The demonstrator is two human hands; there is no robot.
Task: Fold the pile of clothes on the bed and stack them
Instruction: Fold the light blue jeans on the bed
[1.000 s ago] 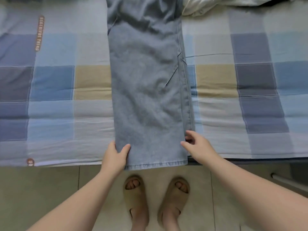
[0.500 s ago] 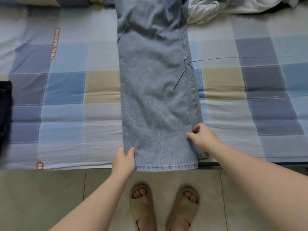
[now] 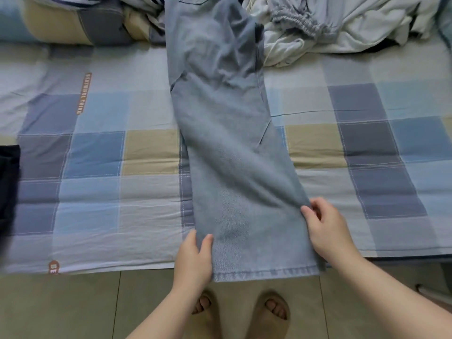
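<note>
At the bed's (image 3: 97, 167) left edge lies a dark garment (image 3: 8, 187), well apart from my work. My left hand (image 3: 193, 258) pinches the jeans (image 3: 234, 167) at their left side just above the hem, thumb on top. My right hand (image 3: 327, 231) pinches the right seam a little farther up. The jeans run from the far edge to the near edge, hem hanging just over it. I judge the denim heavy, fairly stiff and not slippery, best held at both side seams near the hem and carried over in one fold. No container shows; the unfolded pile (image 3: 342, 23) sits loose toward the far right corner.
</note>
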